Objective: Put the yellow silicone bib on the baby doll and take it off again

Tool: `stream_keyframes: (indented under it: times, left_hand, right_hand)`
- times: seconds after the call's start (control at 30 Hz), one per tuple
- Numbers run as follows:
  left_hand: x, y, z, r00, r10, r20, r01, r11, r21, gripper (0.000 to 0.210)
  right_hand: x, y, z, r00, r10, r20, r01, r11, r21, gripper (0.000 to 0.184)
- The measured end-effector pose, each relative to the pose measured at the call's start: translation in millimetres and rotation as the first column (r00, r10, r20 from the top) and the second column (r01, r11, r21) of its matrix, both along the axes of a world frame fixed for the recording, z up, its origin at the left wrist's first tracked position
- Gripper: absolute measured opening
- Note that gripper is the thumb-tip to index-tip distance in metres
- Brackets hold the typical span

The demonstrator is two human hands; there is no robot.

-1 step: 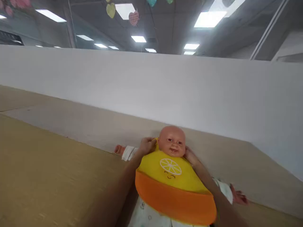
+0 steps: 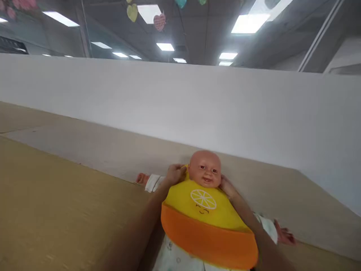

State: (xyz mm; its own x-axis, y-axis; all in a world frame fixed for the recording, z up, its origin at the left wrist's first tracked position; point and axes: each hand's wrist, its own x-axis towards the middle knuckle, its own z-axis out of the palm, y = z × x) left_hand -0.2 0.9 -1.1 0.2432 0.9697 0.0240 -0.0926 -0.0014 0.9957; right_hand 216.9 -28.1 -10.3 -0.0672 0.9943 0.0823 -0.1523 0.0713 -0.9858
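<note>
Okay, bib (image 2: 205, 222) on baby doll (image 2: 204, 163), left hand (image 2: 175, 174) pinching its strap (image 2: 186, 174), can't tell right hand (image 2: 228, 187) grip or if it's fastened.

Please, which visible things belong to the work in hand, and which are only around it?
In the work: bib; doll; left hand, gripping the bib; right hand, beside the doll's neck.

Only around: heart decorations; ceiling lights; white wall.

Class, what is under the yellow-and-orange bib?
Under the bib is the doll; its white, patterned clothing peeks out below. The doll's chest is covered, so the clothing there cannot be seen.
</note>
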Motion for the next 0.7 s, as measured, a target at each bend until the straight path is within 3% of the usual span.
stream_keyframes:
  times: [0.2,0.4,0.7]
  left_hand:
    - [1.7,2.9,-3.3,1.000,-0.009,0.028,0.010,0.999,-0.038,0.037]
    - [3.3,0.8,-2.1,0.992,-0.005,0.125,0.017,0.995,-0.097,0.034]
    - [4.9,1.8,-6.4,0.991,-0.057,0.118,0.067,0.995,-0.079,0.035]
  right_hand:
    - [-12.2,-12.6,-1.2,0.980,-0.015,-0.200,-0.021,0.984,-0.180,0.025]
    - [1.2,-7.0,-7.1,0.978,-0.007,-0.211,-0.018,0.993,-0.114,0.030]
    - [12.4,-0.5,-14.9,0.986,0.027,-0.162,-0.043,0.995,-0.095,0.032]
